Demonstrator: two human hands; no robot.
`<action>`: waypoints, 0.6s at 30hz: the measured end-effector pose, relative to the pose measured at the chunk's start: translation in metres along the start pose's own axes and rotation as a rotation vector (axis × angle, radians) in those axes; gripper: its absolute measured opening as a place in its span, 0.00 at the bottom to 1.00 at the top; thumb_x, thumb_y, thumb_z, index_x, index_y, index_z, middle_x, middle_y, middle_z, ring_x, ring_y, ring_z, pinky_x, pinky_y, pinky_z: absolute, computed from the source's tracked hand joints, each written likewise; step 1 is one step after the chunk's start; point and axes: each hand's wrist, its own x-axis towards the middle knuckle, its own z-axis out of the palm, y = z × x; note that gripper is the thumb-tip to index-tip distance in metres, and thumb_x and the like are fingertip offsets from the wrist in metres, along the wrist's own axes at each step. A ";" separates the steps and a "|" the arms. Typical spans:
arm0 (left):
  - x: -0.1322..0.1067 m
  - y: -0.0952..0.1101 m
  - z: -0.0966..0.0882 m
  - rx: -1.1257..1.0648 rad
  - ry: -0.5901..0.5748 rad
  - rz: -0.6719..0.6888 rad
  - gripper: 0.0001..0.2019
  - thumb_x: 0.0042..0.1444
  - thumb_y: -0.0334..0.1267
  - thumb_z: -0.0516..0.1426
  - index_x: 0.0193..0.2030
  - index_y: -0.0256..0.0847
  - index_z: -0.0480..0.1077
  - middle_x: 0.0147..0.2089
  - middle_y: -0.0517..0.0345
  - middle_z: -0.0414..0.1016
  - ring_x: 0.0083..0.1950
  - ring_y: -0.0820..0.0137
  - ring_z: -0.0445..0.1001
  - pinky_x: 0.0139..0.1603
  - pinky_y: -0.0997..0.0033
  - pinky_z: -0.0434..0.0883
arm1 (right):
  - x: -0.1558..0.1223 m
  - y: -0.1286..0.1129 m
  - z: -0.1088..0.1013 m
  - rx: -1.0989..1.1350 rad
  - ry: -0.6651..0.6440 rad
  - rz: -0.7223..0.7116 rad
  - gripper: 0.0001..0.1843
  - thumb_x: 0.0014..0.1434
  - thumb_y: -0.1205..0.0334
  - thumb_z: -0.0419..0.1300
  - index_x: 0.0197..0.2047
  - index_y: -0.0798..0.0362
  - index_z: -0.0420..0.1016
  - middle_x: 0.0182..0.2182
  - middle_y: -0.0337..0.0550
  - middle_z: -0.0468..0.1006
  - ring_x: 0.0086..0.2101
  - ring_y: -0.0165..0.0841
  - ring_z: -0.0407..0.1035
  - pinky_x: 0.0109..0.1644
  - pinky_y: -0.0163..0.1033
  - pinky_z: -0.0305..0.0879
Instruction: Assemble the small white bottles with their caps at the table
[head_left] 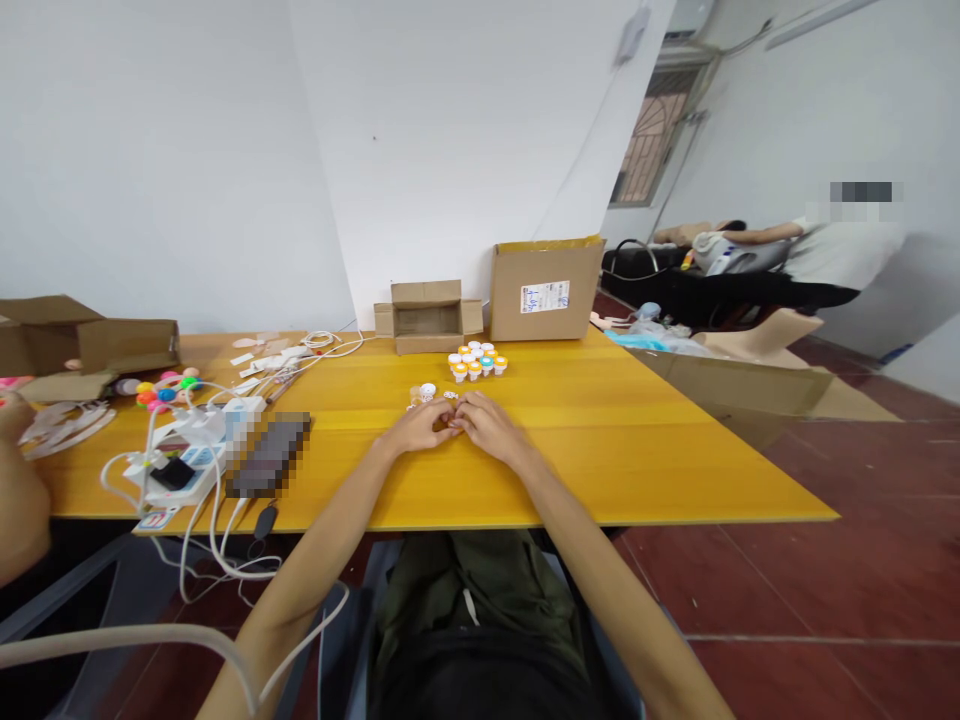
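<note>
Over the middle of the yellow table (637,450), my left hand (418,427) and my right hand (486,424) meet fingertip to fingertip. Both are closed in a pinch; whatever lies between the fingers is too small or too hidden to make out. Just beyond them sits a group of small jars (477,362) with white, orange and teal tops. A white round lid or cup (427,391) lies right behind my left hand, beside small pale pieces partly covered by that hand. Near my right fingertips is a small white patterned piece (451,395).
Behind the jars stand an open cardboard box (427,318) and a taller closed carton (546,290). To the left are a power strip (217,450) with tangled white cables, a dark phone-like device (270,457) and colourful beads (169,387). A co-worker's arm (21,490) reaches in; another person (840,255) sits far right.
</note>
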 end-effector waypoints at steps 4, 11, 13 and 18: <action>0.000 0.000 0.000 0.008 -0.009 0.004 0.06 0.60 0.42 0.56 0.37 0.43 0.69 0.34 0.59 0.71 0.37 0.68 0.69 0.41 0.69 0.69 | 0.000 0.000 0.001 0.022 0.017 -0.019 0.09 0.62 0.73 0.58 0.34 0.49 0.73 0.42 0.45 0.74 0.43 0.37 0.68 0.47 0.43 0.67; 0.000 0.002 -0.001 0.020 -0.006 0.010 0.04 0.59 0.40 0.56 0.36 0.44 0.68 0.35 0.59 0.72 0.38 0.67 0.71 0.43 0.68 0.70 | 0.000 -0.002 0.000 0.028 0.017 -0.028 0.08 0.62 0.72 0.57 0.35 0.49 0.72 0.43 0.46 0.73 0.44 0.38 0.68 0.50 0.45 0.68; 0.000 0.002 -0.001 0.023 -0.002 0.014 0.03 0.58 0.39 0.56 0.35 0.44 0.68 0.35 0.59 0.72 0.39 0.66 0.71 0.44 0.68 0.71 | 0.000 -0.003 0.000 0.028 0.016 -0.027 0.08 0.62 0.72 0.57 0.35 0.49 0.72 0.43 0.46 0.73 0.45 0.38 0.68 0.50 0.45 0.68; 0.000 0.003 -0.001 0.031 0.001 0.016 0.04 0.58 0.40 0.57 0.35 0.43 0.68 0.38 0.57 0.73 0.42 0.64 0.72 0.46 0.66 0.71 | 0.000 -0.005 -0.002 0.030 -0.003 -0.032 0.08 0.62 0.73 0.57 0.34 0.50 0.71 0.45 0.47 0.74 0.46 0.38 0.68 0.52 0.46 0.67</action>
